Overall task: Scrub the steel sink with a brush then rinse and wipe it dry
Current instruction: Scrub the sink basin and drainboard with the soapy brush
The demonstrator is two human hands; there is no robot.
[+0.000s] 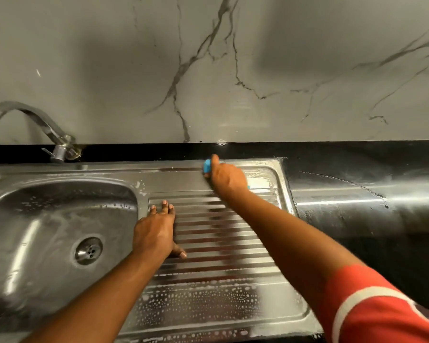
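Right hand [227, 178] grips blue brush [206, 166] at steel sink [60, 214] drainboard's far edge, left hand [156, 231] flat on ridges beside basin; soapy steel could let bracing palm slip.

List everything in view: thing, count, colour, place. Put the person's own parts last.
sink: one, steel, left, soapy, with ribbed drainboard at centre
drain: one, steel, bottom of the basin
tap: one, steel, behind the basin, far left
brush: one, blue, far end of the drainboard
counter: one, black, right of the sink
wall: one, grey marbled, behind
left hand: one, flat on the drainboard
right hand: one, grips the brush
sleeve: one, red and white, bottom right
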